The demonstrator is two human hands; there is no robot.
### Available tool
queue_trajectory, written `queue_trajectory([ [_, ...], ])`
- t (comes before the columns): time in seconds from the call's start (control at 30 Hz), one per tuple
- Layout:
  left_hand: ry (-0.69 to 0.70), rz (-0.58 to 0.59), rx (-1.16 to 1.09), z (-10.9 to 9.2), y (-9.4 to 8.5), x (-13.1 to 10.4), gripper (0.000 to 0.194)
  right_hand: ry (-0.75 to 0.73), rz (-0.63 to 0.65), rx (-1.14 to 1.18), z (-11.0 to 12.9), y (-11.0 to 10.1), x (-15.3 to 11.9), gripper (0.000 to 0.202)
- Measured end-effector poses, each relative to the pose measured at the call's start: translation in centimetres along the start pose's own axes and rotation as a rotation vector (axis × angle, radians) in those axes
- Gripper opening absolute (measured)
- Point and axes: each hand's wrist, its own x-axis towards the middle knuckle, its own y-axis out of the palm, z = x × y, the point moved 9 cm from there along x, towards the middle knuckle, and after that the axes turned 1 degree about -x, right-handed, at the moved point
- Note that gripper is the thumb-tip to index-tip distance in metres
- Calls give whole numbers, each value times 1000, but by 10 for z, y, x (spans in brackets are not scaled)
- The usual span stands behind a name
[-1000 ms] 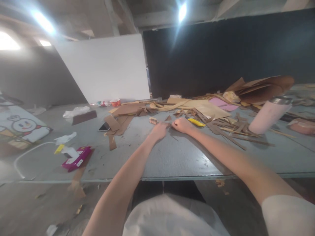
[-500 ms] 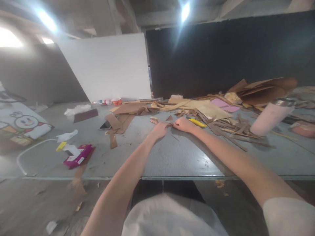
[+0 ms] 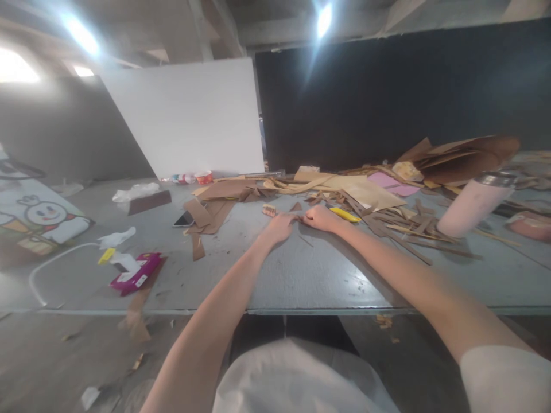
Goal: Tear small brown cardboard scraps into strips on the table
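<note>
Both my hands meet over the grey table (image 3: pixel 301 275), fingers closed and fingertips close together. My left hand (image 3: pixel 279 228) and my right hand (image 3: pixel 318 219) pinch a small brown strip (image 3: pixel 297 218) between them; most of it is hidden by the fingers. Just beyond my left hand lies a small stack of light-brown pieces (image 3: pixel 269 210). A yellow tool, perhaps a cutter knife (image 3: pixel 345 215), rests right beside my right wrist. A brown triangular scrap (image 3: pixel 295 206) lies behind the fingertips.
Brown strips (image 3: pixel 404 232) are heaped on the right near a tilted-looking pink bottle (image 3: pixel 469 206). Large brown sheets (image 3: pixel 469 158) lie behind. To the left are a phone (image 3: pixel 184 219), brown sheets (image 3: pixel 221 215), a purple wipes pack (image 3: pixel 138 273) and a white cable (image 3: pixel 37 275).
Almost nothing differs. My right hand's fingers have shifted very slightly; both hands stay in the same place.
</note>
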Motion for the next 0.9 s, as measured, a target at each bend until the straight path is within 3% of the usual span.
queue_trajectory([
  [0.2,16,22,54,0,5,1,59,42,-11,78,-2,4,0,53],
  [0.4,90,64,169,-2,15,4,60,310,-158,225,-24,0,0,49],
  [0.57,97,56,194,-2,16,3,62,510,-99,245,-41,14,2,40],
  [0.9,110,61,231,-6,15,2,55,594,-34,285,-41,25,0,45],
])
